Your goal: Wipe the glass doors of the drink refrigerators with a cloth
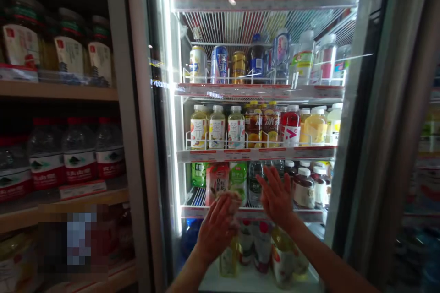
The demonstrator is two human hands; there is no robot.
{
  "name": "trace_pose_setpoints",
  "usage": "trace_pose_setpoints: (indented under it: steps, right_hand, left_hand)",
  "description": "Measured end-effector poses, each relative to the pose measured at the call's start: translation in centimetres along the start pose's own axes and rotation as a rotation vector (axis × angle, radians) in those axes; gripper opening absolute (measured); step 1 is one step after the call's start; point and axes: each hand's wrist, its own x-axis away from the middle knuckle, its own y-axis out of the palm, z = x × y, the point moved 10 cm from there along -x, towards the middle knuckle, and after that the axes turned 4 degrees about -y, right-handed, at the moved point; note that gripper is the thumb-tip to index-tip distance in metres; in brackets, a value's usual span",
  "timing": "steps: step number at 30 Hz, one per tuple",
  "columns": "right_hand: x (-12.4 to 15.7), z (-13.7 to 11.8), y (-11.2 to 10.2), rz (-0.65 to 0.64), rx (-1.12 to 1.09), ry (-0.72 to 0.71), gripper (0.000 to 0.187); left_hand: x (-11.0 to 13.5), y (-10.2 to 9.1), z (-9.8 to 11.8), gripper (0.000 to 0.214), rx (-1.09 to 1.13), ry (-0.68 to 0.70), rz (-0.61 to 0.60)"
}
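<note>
My left hand [216, 229] is closed around a pale crumpled cloth [233, 200], in front of the lower shelves of a lit drinks fridge. Reflections run across the fridge's glass door [167, 84], and the cloth appears to be against that glass. To the right, my right hand [277, 194] is raised with its fingers stretched out and its palm toward the glass; whether it touches cannot be told. Behind the hands stand a red-pink drink bottle [217, 176], a green bottle [238, 176] and dark-capped bottles [304, 187].
Bottles and cans fill several wire shelves [257, 153] behind the glass. Left of the metal door frame [132, 114], a wooden shelf [58, 90] holds dark bottles and red-labelled water bottles [79, 160]. Another metal frame [388, 146] stands at the right.
</note>
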Motion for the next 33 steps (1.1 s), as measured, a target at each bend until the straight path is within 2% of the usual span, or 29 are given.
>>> trace_pose_setpoints:
  steps: [1,3,5,7,9,12,13,14,15,17,19,21,25,27,31,33]
  right_hand:
    - [0.0,0.0,0.0,-0.008,-0.003,-0.005,0.053]
    - [0.1,0.1,0.1,-0.028,-0.015,-0.012,0.051]
    - [0.2,0.1,0.0,-0.024,-0.028,-0.013,0.051]
    - [0.2,0.1,0.0,-0.011,-0.032,-0.013,0.053]
    - [0.3,0.0,0.0,0.002,-0.025,-0.012,0.054]
    - [0.2,0.0,0.0,0.002,-0.023,-0.018,0.056]
    - [0.2,0.0,0.0,-0.004,-0.025,-0.019,0.056]
    - [0.2,0.0,0.0,-0.008,-0.025,-0.019,0.055]
    - [0.2,0.0,0.0,-0.015,-0.024,-0.017,0.055]
    - [0.2,0.1,0.0,-0.017,-0.019,-0.008,0.055]
    - [0.1,0.1,-0.1,-0.010,-0.021,-0.003,0.055]
    - [0.1,0.0,-0.1,-0.010,-0.028,-0.003,0.056]
    - [0.2,0.1,-0.1,-0.020,-0.040,-0.010,0.058]
    - [0.3,0.1,-0.1,-0.029,-0.041,-0.010,0.060]
    - [0.5,0.2,-0.1,-0.016,-0.065,0.020,0.064]
    - [0.5,0.2,-0.1,-0.008,-0.075,0.027,0.064]
  left_hand:
    - [-0.1,-0.2,-0.7,0.011,-0.028,-0.008,0.026]
    - [-0.6,-1.3,-3.8,0.005,-0.089,-0.067,0.044]
    - [-1.1,-3.0,-7.5,0.007,-0.147,-0.169,0.067]
    - [-1.3,-4.6,-9.5,0.013,-0.168,-0.272,0.124]
    - [-1.3,-4.3,-8.6,0.019,-0.142,-0.262,0.113]
    - [-0.9,-1.9,-4.1,0.028,-0.092,-0.012,0.007]
    - [-0.9,-1.5,-3.4,0.033,-0.090,0.047,-0.013]
    - [-1.1,-1.6,-3.6,0.039,-0.097,0.047,-0.011]
    - [-1.6,-2.1,-4.9,0.047,-0.111,-0.011,0.016]
    - [-2.7,-4.2,-8.7,0.063,-0.145,-0.228,0.130]
    - [-3.6,-5.9,-11.0,0.070,-0.157,-0.376,0.247]
    - [-4.5,-5.5,-10.5,0.071,-0.132,-0.369,0.232]
    - [-5.4,-2.9,-7.5,0.073,-0.111,-0.205,0.048]
    - [-5.8,-3.5,-8.1,0.067,-0.167,-0.202,0.085]
    - [-6.3,-6.1,-11.1,0.063,-0.234,-0.381,0.291]
    - [-6.7,-5.4,-10.1,0.064,-0.213,-0.324,0.254]
